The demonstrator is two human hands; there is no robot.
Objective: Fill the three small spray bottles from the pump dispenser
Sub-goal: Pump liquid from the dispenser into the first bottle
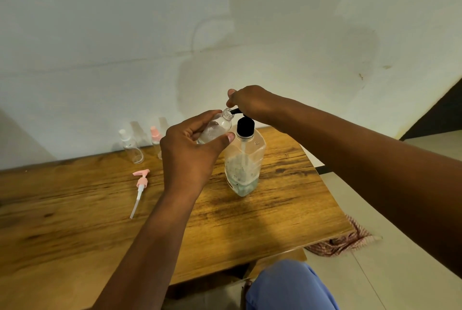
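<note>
Centre of frame: left hand [190,149] holds a small clear bottle [216,128], uncapped, tilted w/ its open neck toward the upper right. Fingers [200,119] curl over the bottle's top side, thumb [225,138] presses from below; grip closed round the body, some clear liquid inside.

Right hand [252,103] sits on the black pump head of the pump dispenser [246,159], fingers bent down over it; the black nozzle [235,110] pokes out from under the hand and meets the small bottle's mouth. Can't tell how hard it presses.

Dispenser stands upright on the wooden desk [250,222], centre-right, clear body, liquid in the lower part, dip tube visible inside.

Left-centre, at the desk's back edge by the wall: a clear spray bottle w/ white top [130,146], and just right of it a pink-topped bottle [155,141], partly hidden by the left hand. Below them a loose pink pump top [140,188] w/ long white tube lies flat on the desk.
</note>
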